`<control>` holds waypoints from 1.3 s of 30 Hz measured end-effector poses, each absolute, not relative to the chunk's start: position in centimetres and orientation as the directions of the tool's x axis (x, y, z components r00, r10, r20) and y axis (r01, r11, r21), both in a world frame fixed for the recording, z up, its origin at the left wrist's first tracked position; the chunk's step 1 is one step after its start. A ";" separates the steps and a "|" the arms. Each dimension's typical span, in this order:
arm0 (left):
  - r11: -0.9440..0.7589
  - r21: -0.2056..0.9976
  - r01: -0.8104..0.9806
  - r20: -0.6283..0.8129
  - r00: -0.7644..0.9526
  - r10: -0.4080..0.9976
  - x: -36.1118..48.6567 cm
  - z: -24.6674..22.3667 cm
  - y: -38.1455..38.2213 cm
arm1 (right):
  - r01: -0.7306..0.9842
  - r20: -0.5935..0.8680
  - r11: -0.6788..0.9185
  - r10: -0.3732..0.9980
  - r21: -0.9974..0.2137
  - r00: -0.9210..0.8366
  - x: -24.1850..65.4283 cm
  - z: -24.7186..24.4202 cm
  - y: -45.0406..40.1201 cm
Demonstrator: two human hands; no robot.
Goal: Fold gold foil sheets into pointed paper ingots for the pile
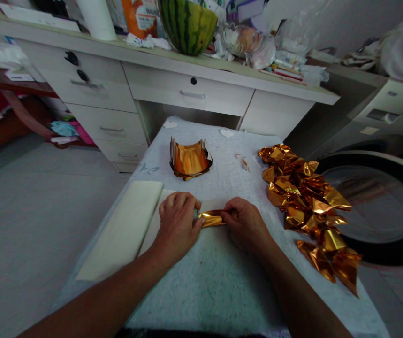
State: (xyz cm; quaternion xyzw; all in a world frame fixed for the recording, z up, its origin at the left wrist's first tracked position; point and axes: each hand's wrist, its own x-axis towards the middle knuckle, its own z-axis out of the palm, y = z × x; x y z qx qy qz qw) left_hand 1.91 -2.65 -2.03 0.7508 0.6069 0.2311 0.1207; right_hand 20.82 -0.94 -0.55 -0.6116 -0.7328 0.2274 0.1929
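Observation:
A narrow strip of shiny gold foil paper (214, 218) lies between my hands on the cloth-covered table. My left hand (179, 218) is closed on its left end, thumb lowermost and fingers bent. At the right end my right hand (245, 220) pinches the foil, its fingertips partly hidden. Under my left hand lies a pale sheet of paper (152, 232), beside a stack of cream paper (125, 225). Beyond my hands stands a curved stack of gold foil sheets (191, 158). Several folded gold foil pieces (301, 188) are heaped along the right.
A white desk (201, 89) with drawers stands at the far side, bearing a cut watermelon (189, 26), bags and other clutter. A front-loading washing machine (370, 197) with a round door is close on the right. Small scraps (244, 163) lie on the tabletop (201, 286).

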 end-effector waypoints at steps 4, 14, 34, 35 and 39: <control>-0.233 0.464 0.855 0.201 0.154 0.967 2.0 -2.0 -2.8 | 0.802 0.017 0.153 0.984 -0.577 -0.176 20.8 -0.6 -1.0; -0.221 0.451 0.865 0.210 0.138 0.968 2.0 -2.1 -2.8 | 0.798 0.045 0.176 0.982 -0.576 -0.185 20.9 -0.7 -0.9; -0.670 -0.006 0.743 0.266 0.647 0.715 3.2 -1.6 -4.0 | 0.771 0.083 0.194 0.980 -0.606 -0.181 21.1 -1.6 -1.0; -0.654 -0.042 0.755 0.243 0.643 0.727 3.4 -1.5 -4.3 | 0.776 0.087 0.192 0.981 -0.601 -0.175 21.2 -1.6 -1.0; -0.642 -0.119 0.758 0.203 0.651 0.731 4.0 -1.8 -5.4 | 0.781 0.059 0.138 0.990 -0.608 -0.130 22.1 -1.7 -0.7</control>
